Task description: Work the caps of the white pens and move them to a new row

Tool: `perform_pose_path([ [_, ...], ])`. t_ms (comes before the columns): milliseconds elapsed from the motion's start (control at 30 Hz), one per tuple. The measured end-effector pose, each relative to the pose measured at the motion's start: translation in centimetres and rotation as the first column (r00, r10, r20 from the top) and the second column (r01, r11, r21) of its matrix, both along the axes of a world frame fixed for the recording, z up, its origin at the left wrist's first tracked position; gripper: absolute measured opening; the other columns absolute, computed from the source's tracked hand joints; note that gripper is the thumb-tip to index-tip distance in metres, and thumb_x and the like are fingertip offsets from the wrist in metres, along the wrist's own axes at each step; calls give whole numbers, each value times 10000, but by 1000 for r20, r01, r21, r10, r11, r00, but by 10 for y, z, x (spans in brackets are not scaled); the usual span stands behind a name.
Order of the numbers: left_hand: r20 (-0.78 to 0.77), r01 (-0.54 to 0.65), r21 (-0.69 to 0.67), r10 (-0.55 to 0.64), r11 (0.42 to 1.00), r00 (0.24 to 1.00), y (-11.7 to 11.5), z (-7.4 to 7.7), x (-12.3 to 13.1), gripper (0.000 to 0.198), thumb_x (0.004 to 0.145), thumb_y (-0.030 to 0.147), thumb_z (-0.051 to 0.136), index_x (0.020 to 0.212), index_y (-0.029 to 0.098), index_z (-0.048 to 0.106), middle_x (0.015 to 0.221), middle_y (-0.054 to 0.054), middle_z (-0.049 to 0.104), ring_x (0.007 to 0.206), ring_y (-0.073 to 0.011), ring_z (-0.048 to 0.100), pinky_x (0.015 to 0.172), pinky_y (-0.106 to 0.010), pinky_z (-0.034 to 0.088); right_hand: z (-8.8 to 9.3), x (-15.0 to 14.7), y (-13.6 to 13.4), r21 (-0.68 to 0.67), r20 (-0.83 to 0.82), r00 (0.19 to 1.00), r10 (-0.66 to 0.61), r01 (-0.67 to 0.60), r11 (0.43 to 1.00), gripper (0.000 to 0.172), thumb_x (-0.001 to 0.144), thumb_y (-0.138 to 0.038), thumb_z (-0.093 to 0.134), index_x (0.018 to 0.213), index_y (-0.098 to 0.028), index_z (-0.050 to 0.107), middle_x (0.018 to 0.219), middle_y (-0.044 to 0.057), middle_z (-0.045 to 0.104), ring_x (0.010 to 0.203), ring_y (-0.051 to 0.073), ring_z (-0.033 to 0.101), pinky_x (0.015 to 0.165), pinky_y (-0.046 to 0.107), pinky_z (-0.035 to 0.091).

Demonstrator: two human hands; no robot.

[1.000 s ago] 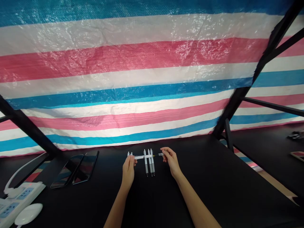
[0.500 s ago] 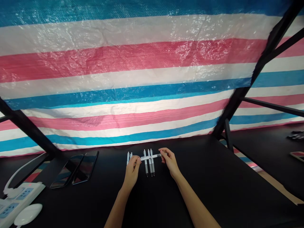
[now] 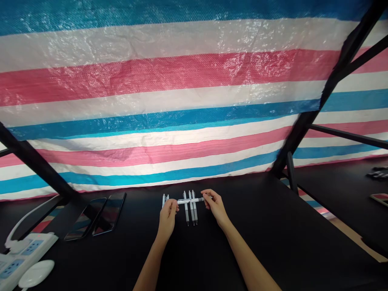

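Two hands (image 3: 190, 212) are in view, with six pens (image 3: 190, 210) at them. One is the crosswise pen (image 3: 190, 200), at the fingers of the right hand. Three upright pens (image 3: 190, 210) sit between the hands, and two more pens (image 3: 165, 200) stand at the left hand's fingertips. Left of the hands are two phones (image 3: 94, 216), one power strip (image 3: 27, 254), one cable (image 3: 18, 228) and one mouse (image 3: 35, 273).

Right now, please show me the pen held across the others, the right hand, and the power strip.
Pen (image 3: 189, 200): head view, on its barrel.
Right hand (image 3: 216, 206): head view, on its back.
Power strip (image 3: 30, 249): head view, on its white top.
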State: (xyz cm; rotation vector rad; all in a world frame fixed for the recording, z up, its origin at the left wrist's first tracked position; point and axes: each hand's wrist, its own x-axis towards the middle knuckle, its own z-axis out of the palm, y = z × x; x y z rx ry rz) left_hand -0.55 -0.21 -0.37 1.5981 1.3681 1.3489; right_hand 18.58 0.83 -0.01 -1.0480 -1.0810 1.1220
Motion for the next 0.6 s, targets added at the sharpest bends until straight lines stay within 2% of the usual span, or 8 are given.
perform_pose_path([
  [133, -7, 13, -22, -13, 1000, 1000, 1, -1, -2, 425, 823, 554, 390, 740, 175, 562, 646, -19, 546, 621, -159, 542, 572, -269, 439, -1, 0, 1, 4, 16, 1000, 4, -4, 1000, 319, 705, -454, 626, 827, -159, 629, 481, -59, 422, 429, 78, 376, 414, 201, 311],
  [400, -60, 41, 17, -40, 999, 997, -3, 0, -1, 377, 840, 512, 405, 775, 179, 570, 670, -18, 554, 631, -157, 547, 604, -275, 435, 0, 3, 1, 19, 23, 999, -27, 26, 999, 339, 715, -476, 617, 829, -157, 618, 441, -64, 428, 383, 76, 361, 393, 211, 284],
  [600, -13, 28, -20, -28, 999, 1000, 0, -4, -2, 395, 837, 522, 400, 754, 173, 565, 651, -12, 557, 616, -151, 547, 591, -266, 427, -2, 2, 3, 4, 74, 996, 47, -47, 999, 345, 720, -445, 613, 889, -145, 619, 479, -30, 537, 383, 78, 401, 406, 213, 295],
])
